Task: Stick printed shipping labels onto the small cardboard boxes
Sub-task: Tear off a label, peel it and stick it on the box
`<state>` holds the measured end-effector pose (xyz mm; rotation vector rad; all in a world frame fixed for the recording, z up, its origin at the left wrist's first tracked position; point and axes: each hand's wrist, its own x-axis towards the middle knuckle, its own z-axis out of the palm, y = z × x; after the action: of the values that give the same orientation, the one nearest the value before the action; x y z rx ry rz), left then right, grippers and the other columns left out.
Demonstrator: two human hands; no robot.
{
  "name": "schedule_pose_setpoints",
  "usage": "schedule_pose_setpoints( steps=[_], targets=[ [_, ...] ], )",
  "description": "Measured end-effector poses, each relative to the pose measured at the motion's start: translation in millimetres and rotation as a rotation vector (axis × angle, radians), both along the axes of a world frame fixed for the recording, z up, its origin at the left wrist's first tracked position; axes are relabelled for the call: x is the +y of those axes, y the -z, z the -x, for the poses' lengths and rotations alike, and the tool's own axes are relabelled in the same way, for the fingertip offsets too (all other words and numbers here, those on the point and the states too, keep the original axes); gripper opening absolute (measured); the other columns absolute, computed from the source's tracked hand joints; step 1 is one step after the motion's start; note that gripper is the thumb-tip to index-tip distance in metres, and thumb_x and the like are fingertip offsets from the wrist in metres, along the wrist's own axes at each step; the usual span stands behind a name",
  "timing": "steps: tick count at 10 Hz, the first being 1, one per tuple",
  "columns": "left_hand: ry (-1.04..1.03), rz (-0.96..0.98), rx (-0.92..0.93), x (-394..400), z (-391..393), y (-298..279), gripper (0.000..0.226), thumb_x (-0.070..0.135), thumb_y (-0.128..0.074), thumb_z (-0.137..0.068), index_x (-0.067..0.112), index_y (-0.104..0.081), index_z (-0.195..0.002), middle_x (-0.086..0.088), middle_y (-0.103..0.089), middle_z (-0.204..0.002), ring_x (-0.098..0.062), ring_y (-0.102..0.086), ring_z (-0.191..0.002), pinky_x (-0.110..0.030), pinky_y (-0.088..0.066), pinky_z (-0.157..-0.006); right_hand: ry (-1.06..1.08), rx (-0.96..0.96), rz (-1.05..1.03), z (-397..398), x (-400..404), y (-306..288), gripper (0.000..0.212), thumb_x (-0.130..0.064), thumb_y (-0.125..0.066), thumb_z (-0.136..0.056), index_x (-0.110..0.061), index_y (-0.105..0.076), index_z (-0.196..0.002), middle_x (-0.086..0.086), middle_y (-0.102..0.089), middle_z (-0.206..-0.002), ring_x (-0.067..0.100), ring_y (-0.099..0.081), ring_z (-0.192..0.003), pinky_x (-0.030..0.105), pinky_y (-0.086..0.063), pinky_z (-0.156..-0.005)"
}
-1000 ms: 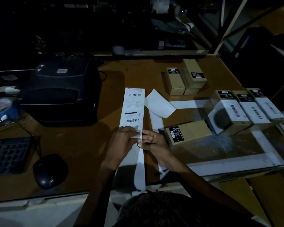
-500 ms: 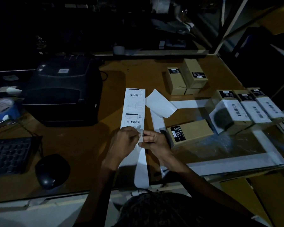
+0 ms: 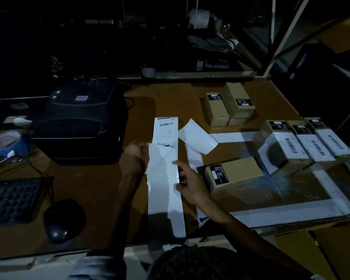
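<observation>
A long white label strip [image 3: 166,199] lies on the brown table, with one printed label [image 3: 166,130] still on its far end. My left hand [image 3: 134,160] pinches a label [image 3: 160,156] that is peeled partway off, blank side up. The fingers of my right hand [image 3: 188,184] rest on the strip's right edge. A plain cardboard box [image 3: 233,174] lies just right of that hand. Three boxes with white shipping labels [image 3: 303,144] stand in a row at the right. Two unlabelled boxes [image 3: 228,108] stand further back.
A black label printer [image 3: 81,122] sits at the left, with a keyboard [image 3: 10,199] and mouse [image 3: 64,219] nearer me. Loose backing paper [image 3: 197,136] lies beside the strip. White tape lines [image 3: 271,213] mark the table at the right. A blue tape roll [image 3: 6,142] is far left.
My left hand has lifted the label up and to the left, off the strip. My right hand let go of the corner and now rests on the strip's edge.
</observation>
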<state>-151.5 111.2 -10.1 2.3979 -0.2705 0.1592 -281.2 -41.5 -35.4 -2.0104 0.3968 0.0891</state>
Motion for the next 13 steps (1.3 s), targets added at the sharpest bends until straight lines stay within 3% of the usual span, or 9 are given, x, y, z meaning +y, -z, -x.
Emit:
schedule_pose_setpoints(
  steps=[1,4,7,8,9,10,11,12,13],
  targets=[
    [-0.114,-0.002,0.004,-0.2,-17.3,-17.5,0.033,0.029,-0.049,-0.102,0.007,-0.071,-0.095,-0.015,-0.068,-0.096,-0.036,-0.065,-0.088,-0.039,-0.050,-0.073,-0.043,0.025,0.041,-2.3,-0.7,-1.7,0.074,0.004,-0.068,-0.089,-0.034,-0.044,-0.148,-0.003,-0.060,-0.125,0.007,-0.060,-0.107,0.001,-0.045,-0.075],
    [-0.376,-0.016,-0.113,-10.6,-28.7,-76.2,0.031,0.029,-0.038,-0.101,0.009,-0.061,-0.106,-0.013,-0.066,-0.105,-0.035,-0.064,-0.094,-0.043,-0.051,-0.079,-0.090,0.157,0.138,-13.4,-1.0,-9.9,0.076,-0.010,-0.073,-0.090,-0.025,-0.036,-0.155,0.006,-0.052,-0.145,0.018,-0.053,-0.127,0.014,-0.042,-0.085],
    [-0.426,0.063,-0.351,-6.1,-24.1,-98.0,0.034,0.030,-0.041,-0.107,0.005,-0.063,-0.112,-0.010,-0.060,-0.122,-0.037,-0.061,-0.097,-0.040,-0.042,-0.072,-0.038,0.225,0.234,-22.7,2.0,-2.2,0.056,-0.028,-0.078,-0.082,-0.019,-0.055,-0.132,0.005,-0.058,-0.131,0.024,-0.057,-0.122,0.029,-0.051,-0.092],
    [-0.396,0.134,-0.495,-3.2,-19.6,-99.4,0.030,0.028,-0.046,-0.106,0.006,-0.066,-0.104,-0.008,-0.065,-0.112,-0.029,-0.063,-0.093,-0.031,-0.039,-0.069,-0.040,0.227,0.260,-23.6,1.4,-4.1,0.050,-0.030,-0.077,-0.082,-0.016,-0.057,-0.125,0.007,-0.062,-0.125,0.025,-0.060,-0.117,0.034,-0.055,-0.092],
    [-0.249,0.183,-0.684,-2.7,-6.9,-95.1,0.023,0.020,-0.052,-0.105,0.006,-0.068,-0.095,-0.007,-0.067,-0.100,-0.022,-0.062,-0.087,-0.022,-0.038,-0.068,-0.071,0.230,0.333,-20.9,0.9,-14.4,0.057,-0.031,-0.073,-0.087,-0.018,-0.052,-0.138,0.008,-0.054,-0.131,0.027,-0.055,-0.123,0.034,-0.050,-0.098],
    [-0.123,0.177,-0.673,-8.5,17.6,-84.5,0.017,0.014,-0.055,-0.102,0.007,-0.069,-0.097,-0.008,-0.068,-0.102,-0.023,-0.063,-0.090,-0.025,-0.042,-0.067,-0.035,0.086,0.459,-19.7,-1.0,-31.4,0.041,-0.032,-0.067,-0.093,-0.020,-0.060,-0.132,0.004,-0.055,-0.124,0.022,-0.057,-0.117,0.031,-0.048,-0.095],
    [-0.004,0.130,-0.717,-18.7,41.7,-63.0,0.012,0.007,-0.060,-0.098,0.002,-0.072,-0.099,-0.013,-0.070,-0.104,-0.028,-0.068,-0.092,-0.034,-0.054,-0.071,0.120,-0.107,0.083,-14.8,-0.7,-55.7,0.018,-0.035,-0.055,-0.102,-0.028,-0.069,-0.093,-0.014,-0.065,-0.089,0.004,-0.062,-0.087,0.023,-0.048,-0.075],
    [0.121,0.064,-0.727,-30.5,63.1,-36.5,0.016,0.009,-0.059,-0.098,0.001,-0.073,-0.102,-0.016,-0.072,-0.105,-0.030,-0.069,-0.094,-0.040,-0.059,-0.074,0.255,-0.120,-0.545,-8.5,-1.7,-80.2,0.042,-0.047,-0.046,-0.102,-0.017,-0.074,-0.101,-0.004,-0.077,-0.090,0.011,-0.070,-0.078,0.023,-0.053,-0.067],
    [0.227,-0.008,-0.773,-39.9,83.1,-16.6,0.022,0.015,-0.057,-0.099,0.004,-0.075,-0.104,-0.013,-0.073,-0.107,-0.025,-0.069,-0.095,-0.033,-0.056,-0.078,0.335,-0.143,-0.688,-4.2,-8.6,-83.6,0.054,-0.056,-0.057,-0.091,-0.009,-0.073,-0.113,0.013,-0.076,-0.101,0.025,-0.072,-0.085,0.034,-0.056,-0.068]
  ],
)
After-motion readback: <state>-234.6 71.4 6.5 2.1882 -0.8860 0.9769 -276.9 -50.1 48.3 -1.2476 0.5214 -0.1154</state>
